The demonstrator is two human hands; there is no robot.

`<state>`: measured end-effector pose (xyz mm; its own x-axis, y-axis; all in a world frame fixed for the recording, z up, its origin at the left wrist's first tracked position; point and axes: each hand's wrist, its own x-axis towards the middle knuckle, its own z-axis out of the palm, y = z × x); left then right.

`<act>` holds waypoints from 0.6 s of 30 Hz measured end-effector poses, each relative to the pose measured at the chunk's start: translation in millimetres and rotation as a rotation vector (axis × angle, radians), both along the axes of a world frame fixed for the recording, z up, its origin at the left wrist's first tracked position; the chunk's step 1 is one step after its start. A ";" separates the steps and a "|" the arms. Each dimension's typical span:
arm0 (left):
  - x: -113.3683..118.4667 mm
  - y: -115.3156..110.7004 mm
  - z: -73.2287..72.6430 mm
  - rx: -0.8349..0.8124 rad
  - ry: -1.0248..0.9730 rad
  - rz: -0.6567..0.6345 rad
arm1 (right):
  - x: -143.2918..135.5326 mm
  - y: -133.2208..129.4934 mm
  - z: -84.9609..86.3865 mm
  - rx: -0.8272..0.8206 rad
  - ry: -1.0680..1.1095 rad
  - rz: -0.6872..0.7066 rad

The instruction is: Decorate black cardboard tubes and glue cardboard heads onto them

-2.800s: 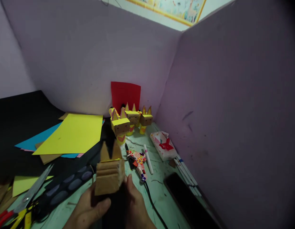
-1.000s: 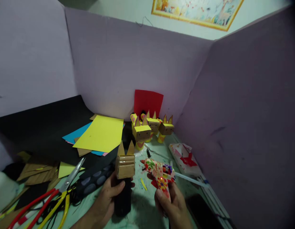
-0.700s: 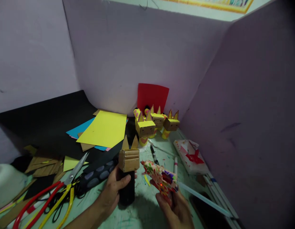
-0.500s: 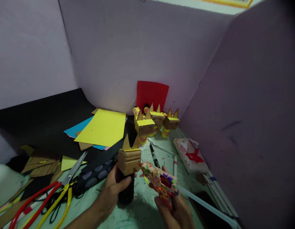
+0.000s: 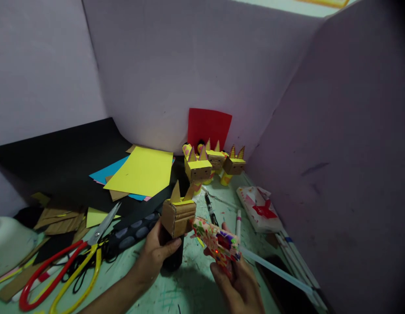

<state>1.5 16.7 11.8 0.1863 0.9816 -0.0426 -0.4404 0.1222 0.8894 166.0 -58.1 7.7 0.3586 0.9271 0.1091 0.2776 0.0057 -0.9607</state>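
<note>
My left hand [image 5: 153,257] is closed around the black tube-shaped body of a cardboard figure [image 5: 181,216]. Its boxy brown head carries two pointed cardboard ears and a yellow strip on top. In my right hand [image 5: 239,283] is a glue gun [image 5: 210,237] with a flowery cover and a lit red light. A long pale glue stick [image 5: 277,271] juts from its back end. The nozzle meets or nearly meets the right side of the box head; the exact contact is too small to tell.
Several similar yellow figures [image 5: 199,170] stand by a red sheet [image 5: 209,128] at the back. Scissors [image 5: 97,235], a dark spotted tube [image 5: 133,233] and coloured paper [image 5: 143,172] lie left. A pen [image 5: 210,209], a marker [image 5: 238,222] and a tissue pack [image 5: 259,209] lie right.
The view has shifted slightly. The figure's head has tilted a little, and the glue gun's nozzle stays by its right side. Both hands keep their holds.
</note>
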 end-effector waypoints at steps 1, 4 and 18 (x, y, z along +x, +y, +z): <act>0.4 -0.4 1.1 0.003 -0.004 -0.002 | 0.1 -0.1 0.4 0.002 -0.017 -0.002; 1.3 -1.3 2.5 0.012 -0.008 -0.003 | 0.1 -0.3 1.2 0.008 -0.045 -0.017; 3.8 -1.5 0.2 0.005 -0.002 0.008 | -1.8 -2.4 -0.1 0.001 -0.056 -0.016</act>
<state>5.3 15.1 12.0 0.1783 0.9833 -0.0374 -0.4435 0.1142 0.8889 164.1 -60.4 7.6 0.3670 0.9211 0.1301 0.3312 0.0013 -0.9436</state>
